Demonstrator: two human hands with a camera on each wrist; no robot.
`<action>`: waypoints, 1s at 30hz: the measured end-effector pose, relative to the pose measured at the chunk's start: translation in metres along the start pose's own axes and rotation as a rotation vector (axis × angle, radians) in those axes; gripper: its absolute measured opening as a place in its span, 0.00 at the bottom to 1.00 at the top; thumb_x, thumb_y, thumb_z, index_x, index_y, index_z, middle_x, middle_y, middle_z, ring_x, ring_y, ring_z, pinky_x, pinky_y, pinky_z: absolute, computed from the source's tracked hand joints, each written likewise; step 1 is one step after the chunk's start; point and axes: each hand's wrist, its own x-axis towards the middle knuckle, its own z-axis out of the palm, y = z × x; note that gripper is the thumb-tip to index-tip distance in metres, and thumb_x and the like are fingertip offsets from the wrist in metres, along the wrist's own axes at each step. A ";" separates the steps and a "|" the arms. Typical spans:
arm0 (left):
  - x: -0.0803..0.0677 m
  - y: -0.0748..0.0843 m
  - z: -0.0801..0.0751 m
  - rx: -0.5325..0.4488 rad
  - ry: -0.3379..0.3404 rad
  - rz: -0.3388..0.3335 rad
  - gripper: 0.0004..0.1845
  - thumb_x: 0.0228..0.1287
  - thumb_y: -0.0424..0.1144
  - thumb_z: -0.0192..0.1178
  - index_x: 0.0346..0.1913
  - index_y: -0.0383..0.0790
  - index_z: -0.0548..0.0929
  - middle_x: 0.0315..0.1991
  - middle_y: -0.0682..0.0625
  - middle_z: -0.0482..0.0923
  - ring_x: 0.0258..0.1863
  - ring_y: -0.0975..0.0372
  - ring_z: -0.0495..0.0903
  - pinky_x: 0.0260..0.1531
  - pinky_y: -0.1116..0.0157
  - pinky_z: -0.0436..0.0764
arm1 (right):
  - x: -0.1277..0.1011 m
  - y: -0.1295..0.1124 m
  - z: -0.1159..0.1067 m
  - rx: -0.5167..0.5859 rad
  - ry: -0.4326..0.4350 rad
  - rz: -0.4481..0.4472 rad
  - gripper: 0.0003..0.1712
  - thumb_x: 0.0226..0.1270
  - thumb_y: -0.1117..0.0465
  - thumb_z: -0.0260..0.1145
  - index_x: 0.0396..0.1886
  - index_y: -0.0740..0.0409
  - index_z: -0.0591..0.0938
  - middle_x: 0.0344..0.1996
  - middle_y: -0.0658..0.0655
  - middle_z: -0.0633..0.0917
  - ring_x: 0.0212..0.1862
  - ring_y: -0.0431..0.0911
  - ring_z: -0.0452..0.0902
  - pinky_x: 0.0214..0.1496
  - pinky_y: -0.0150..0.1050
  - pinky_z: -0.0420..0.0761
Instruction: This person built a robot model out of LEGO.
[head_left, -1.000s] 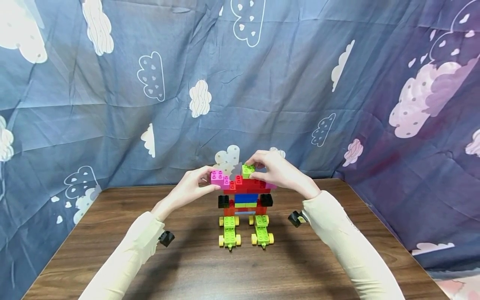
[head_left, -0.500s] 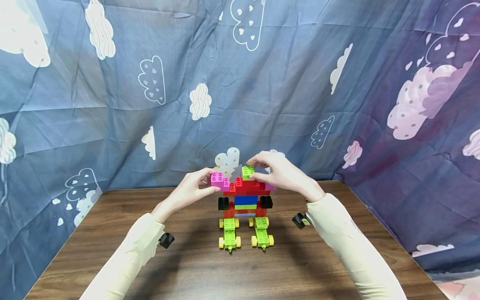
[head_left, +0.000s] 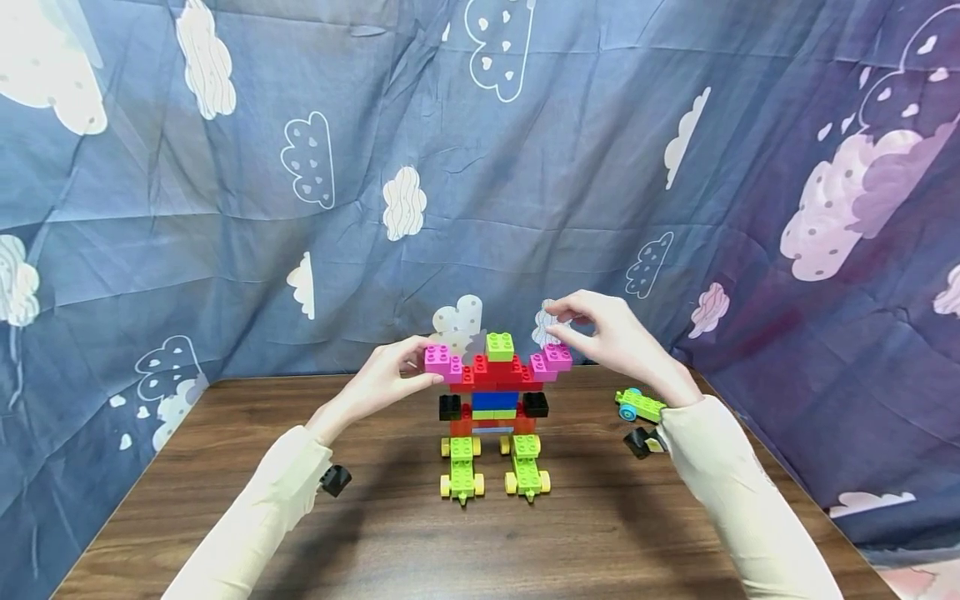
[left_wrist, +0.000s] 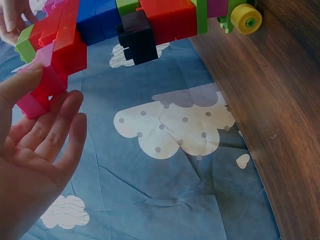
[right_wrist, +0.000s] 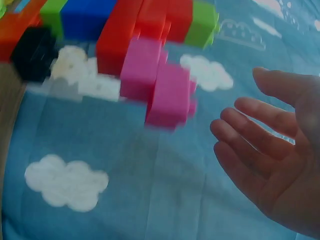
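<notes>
Brick robot figure (head_left: 492,408) stands mid-table on two lime wheeled feet (head_left: 493,473), red torso, lime brick (head_left: 499,345) as head. Left hand (head_left: 390,375) pinches the pink arm bricks (head_left: 442,361) on its own side, thumb below and fingers behind, probably bracing the build. Right hand (head_left: 611,337) is off the model, fingers loosely spread and holding nothing, just beside the other pink arm (head_left: 552,362). Small lime wheeled piece (head_left: 640,405) lies apart on the wooden table (head_left: 390,533) near the right sleeve; cloud-print cloth (head_left: 480,167) behind

Blue cloud-patterned cloth (head_left: 480,167); red, pink, green, blue block figure (head_left: 492,392).
</notes>
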 end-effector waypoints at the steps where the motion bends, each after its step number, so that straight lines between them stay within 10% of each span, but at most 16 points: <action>1: 0.000 0.000 0.000 0.001 0.001 0.000 0.23 0.60 0.39 0.71 0.57 0.39 0.79 0.44 0.46 0.85 0.41 0.56 0.83 0.50 0.52 0.85 | -0.002 0.005 -0.002 -0.014 0.014 0.004 0.14 0.62 0.61 0.73 0.48 0.57 0.85 0.40 0.55 0.88 0.40 0.43 0.84 0.51 0.47 0.85; 17: 0.000 -0.001 0.001 0.004 0.007 0.009 0.23 0.59 0.39 0.71 0.57 0.39 0.79 0.44 0.46 0.85 0.41 0.58 0.83 0.50 0.52 0.85 | -0.070 0.104 0.008 -0.124 0.002 0.211 0.12 0.63 0.63 0.70 0.44 0.64 0.86 0.38 0.63 0.89 0.39 0.52 0.87 0.43 0.49 0.84; 30: -0.001 -0.001 0.001 -0.002 -0.006 -0.012 0.24 0.60 0.41 0.70 0.58 0.41 0.78 0.46 0.47 0.85 0.42 0.59 0.82 0.51 0.54 0.85 | -0.129 0.163 0.031 -0.164 -0.240 0.413 0.24 0.62 0.59 0.71 0.53 0.70 0.81 0.49 0.70 0.85 0.52 0.66 0.81 0.53 0.60 0.79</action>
